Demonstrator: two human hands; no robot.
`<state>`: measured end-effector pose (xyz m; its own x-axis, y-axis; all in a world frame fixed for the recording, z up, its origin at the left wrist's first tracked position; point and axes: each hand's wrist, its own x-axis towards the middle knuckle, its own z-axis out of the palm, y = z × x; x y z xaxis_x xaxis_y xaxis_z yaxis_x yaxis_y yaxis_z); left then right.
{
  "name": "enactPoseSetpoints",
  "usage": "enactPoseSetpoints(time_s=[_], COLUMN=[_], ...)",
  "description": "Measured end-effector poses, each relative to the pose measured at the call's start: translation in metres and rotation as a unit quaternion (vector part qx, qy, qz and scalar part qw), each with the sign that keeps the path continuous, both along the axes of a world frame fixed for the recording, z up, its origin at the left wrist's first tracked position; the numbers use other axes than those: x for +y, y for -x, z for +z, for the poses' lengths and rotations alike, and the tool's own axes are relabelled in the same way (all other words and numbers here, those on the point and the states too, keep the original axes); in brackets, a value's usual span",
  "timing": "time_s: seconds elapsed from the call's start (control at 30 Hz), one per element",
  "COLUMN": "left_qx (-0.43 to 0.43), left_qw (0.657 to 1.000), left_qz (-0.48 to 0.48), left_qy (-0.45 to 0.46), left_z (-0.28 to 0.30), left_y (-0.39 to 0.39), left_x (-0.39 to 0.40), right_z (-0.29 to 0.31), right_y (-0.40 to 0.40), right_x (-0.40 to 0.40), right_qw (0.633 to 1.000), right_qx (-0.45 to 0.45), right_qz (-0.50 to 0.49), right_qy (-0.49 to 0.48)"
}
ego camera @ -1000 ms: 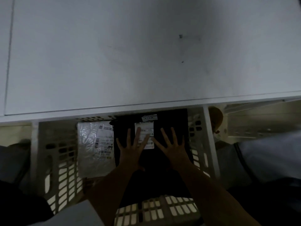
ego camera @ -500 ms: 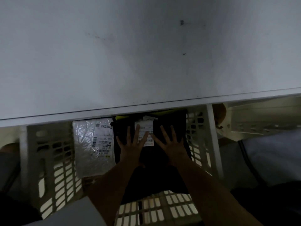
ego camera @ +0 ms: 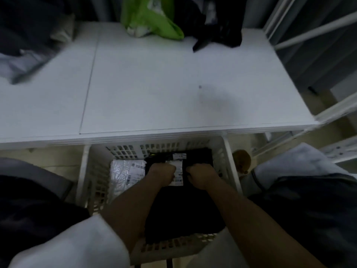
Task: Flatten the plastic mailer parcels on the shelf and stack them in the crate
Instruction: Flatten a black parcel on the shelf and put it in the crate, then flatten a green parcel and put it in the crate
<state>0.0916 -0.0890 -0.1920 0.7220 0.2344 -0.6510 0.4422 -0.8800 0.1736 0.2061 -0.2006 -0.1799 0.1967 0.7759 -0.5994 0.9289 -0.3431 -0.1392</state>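
A white slatted crate (ego camera: 86,171) stands on the floor below the white shelf (ego camera: 173,84). Inside it a black mailer (ego camera: 183,209) with a white label (ego camera: 178,174) lies flat, next to a silvery white mailer (ego camera: 123,175) on its left. My left hand (ego camera: 161,174) and my right hand (ego camera: 201,176) sit on the black mailer on either side of the label, fingers curled into fists, knuckles up. Nothing shows inside either fist. At the shelf's back lie a green mailer (ego camera: 152,18) and a crumpled black mailer (ego camera: 218,22).
Grey and dark parcels (ego camera: 23,55) are heaped at the shelf's back left. A white metal rack frame (ego camera: 328,113) runs along the right side. My knees (ego camera: 309,190) flank the crate. A brown object (ego camera: 241,161) sits on the floor right of the crate.
Both hands went from flat with spread fingers on the black mailer to curled fists. The view tilted up, and the back of the shelf with its parcels now shows.
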Motion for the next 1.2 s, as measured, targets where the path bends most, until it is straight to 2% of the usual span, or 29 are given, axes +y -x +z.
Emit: enactPoseSetpoints(time_s=[0.3, 0.53, 0.7, 0.93, 1.1, 1.2], left_qx=[-0.117, -0.233, -0.312, -0.354, -0.374, -0.366], left_qw=[0.985, 0.949, 0.911, 0.873, 0.853, 0.846], left_qz=[0.034, 0.101, 0.163, 0.238, 0.297, 0.311], left_qy=[-0.124, -0.185, -0.213, -0.236, -0.210, -0.232], left_z=[0.129, 0.200, 0.247, 0.273, 0.264, 0.252], left_y=[-0.012, -0.033, -0.054, -0.077, -0.086, -0.086], left_x=[0.016, 0.053, 0.100, 0.173, 0.231, 0.256], right_z=[0.115, 0.175, 0.217, 0.226, 0.214, 0.207], right_y=[0.005, -0.015, -0.052, -0.092, -0.110, -0.119], right_x=[0.033, 0.067, 0.111, 0.192, 0.262, 0.304], right_qw=[0.993, 0.951, 0.919, 0.884, 0.885, 0.866], right_qx=[-0.044, -0.056, -0.035, -0.007, -0.027, -0.026], right_qz=[-0.044, -0.118, -0.178, -0.202, -0.133, -0.124], right_qy=[-0.099, -0.280, -0.351, -0.422, -0.446, -0.484])
